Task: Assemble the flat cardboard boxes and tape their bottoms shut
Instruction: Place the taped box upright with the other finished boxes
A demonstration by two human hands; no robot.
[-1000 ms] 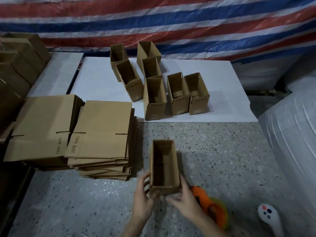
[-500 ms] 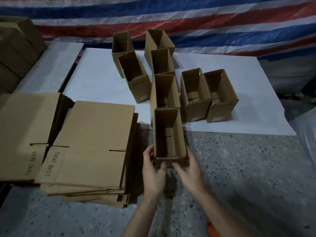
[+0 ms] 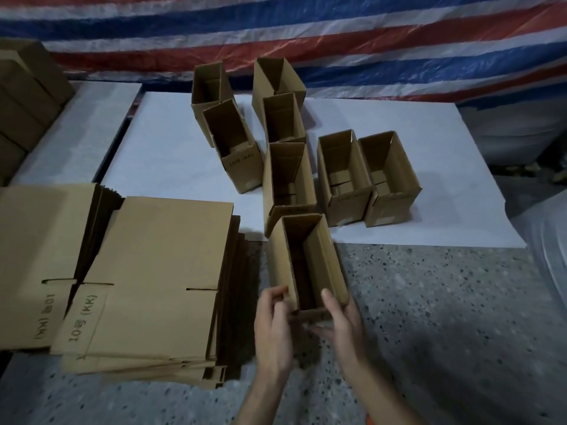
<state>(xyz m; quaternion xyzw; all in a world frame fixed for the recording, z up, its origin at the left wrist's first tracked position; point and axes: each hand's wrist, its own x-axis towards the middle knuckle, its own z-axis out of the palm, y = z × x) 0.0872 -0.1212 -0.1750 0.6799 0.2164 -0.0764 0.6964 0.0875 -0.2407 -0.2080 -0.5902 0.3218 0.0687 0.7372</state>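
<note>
An assembled brown cardboard box stands open-topped on the speckled floor, just in front of a row of finished boxes. My left hand holds its near left edge with fingers curled at the rim. My right hand grips the near right corner, thumb over the rim. Two stacks of flat cardboard blanks lie to the left, the top sheets printed "10호 (KK)".
Several assembled boxes stand on a white sheet laid on the floor. A striped red, white and blue tarp hangs behind. More brown cartons are piled far left. White plastic-wrapped bundles sit at the right.
Both hands have carried the box forward from near my body to just behind the finished boxes on the white sheet. The orange tape dispenser has dropped out of view.
</note>
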